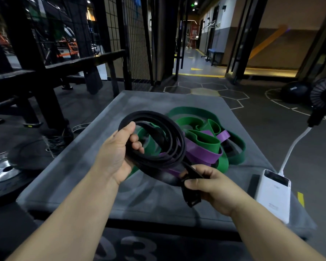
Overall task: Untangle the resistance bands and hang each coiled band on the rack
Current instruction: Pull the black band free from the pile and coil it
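Note:
A black resistance band [158, 121] is wound into a coil of several loops and held above a grey padded box top [94, 129]. My left hand [119, 153] grips the coil's left side, thumb on top and fingers curled through the loops. My right hand [209, 183] pinches the band's loose end below the coil. Behind the coil lie a green band [201, 123] and a purple band [201, 153], tangled together on the pad.
A white power bank [273, 194] with a white cable [294, 146] lies at the pad's right edge. A black metal rack frame [36, 72] and wire mesh stand to the left. Weight plates [2, 170] lie on the floor left; a medicine ball [294, 91] and a fan [324, 93] sit right.

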`<state>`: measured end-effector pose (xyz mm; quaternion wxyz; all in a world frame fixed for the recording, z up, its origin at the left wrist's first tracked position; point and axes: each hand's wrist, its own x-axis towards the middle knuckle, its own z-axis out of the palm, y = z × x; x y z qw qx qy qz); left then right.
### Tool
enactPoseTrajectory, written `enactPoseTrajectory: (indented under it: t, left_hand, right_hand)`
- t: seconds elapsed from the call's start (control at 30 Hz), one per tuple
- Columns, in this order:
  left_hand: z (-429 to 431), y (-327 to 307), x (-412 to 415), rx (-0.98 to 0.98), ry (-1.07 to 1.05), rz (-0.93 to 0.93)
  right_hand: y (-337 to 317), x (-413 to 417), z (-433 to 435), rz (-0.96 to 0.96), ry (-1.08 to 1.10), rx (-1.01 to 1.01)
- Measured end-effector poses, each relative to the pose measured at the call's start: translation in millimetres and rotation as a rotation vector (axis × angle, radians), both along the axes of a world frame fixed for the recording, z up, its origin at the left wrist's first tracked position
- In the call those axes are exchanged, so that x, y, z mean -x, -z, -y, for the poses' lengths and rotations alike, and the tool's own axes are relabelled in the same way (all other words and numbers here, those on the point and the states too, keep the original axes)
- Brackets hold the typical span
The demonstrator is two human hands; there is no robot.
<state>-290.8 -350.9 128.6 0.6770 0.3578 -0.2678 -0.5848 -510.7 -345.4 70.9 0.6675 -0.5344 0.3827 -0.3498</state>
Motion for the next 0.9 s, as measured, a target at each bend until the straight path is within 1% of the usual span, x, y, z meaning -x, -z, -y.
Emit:
enactPoseTrajectory:
  t: [0.1,0.23,0.33,0.5,0.67,0.7,0.77,0.83,0.9]
  left_hand:
    - [1,1,-3,0.004,0.011,0.008]
    - [1,2,-4,0.005,0.015,0.021]
    - [1,2,-3,0.005,0.014,0.027]
    - [1,3,-2,0.002,0.015,0.034]
    - [0,5,0,-0.001,0.027,0.048]
    - [0,6,0,0.001,0.028,0.05]
    - [0,5,0,0.008,0.025,0.049]
    - [0,3,-1,0.014,0.014,0.046]
    - [1,-1,-6,0.022,-0.014,0.053]
  right_hand:
    - [-2,-2,0,0.09,0.07,-0.012]
    - [0,-1,3,0.224,0.173,-0.112]
    - [-1,4,6,0.301,0.211,-0.161]
    - [3,4,5,0.55,0.257,-0.312]
    - [-6,2,5,0.7,0.404,-0.417]
    - [-8,3,5,0.694,0.409,-0.421]
    - [-9,3,5,0.599,0.383,-0.41]
    - [-7,4,6,0.461,0.386,-0.348]
    - [-6,7,9,0.277,0.406,-0.221]
